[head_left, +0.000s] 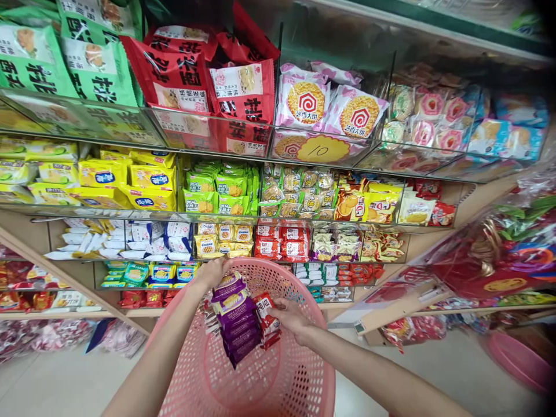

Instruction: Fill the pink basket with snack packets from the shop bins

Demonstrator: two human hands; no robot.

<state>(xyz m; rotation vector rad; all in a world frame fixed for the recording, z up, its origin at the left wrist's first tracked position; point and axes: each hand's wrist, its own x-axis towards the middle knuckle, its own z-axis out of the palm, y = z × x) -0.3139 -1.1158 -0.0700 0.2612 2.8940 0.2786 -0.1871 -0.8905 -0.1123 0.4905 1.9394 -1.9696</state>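
Note:
A pink plastic basket [325, 353] with a perforated wall is in front of me. My left hand [216, 272] is closed over its far rim, toward the left; its fingertips are partly hidden. Inside the basket lie several purple biscuit packets [238, 321], with a few silvery wrappers at their left. My right hand [290, 315] reaches over the basket's right side, thumb and fingers closed on red snack packets [267, 318] right beside the purple ones. How many red packets it holds I cannot tell.
Tiered shelves hold green bags [30, 61], red bags [182, 81], round crackers [304, 104] behind a yellow price tag [328, 149], and red packets [295, 243]. Clear dividers edge the compartments. At right are wrapped goods [490, 249] and a pink tub [519, 359] near the floor.

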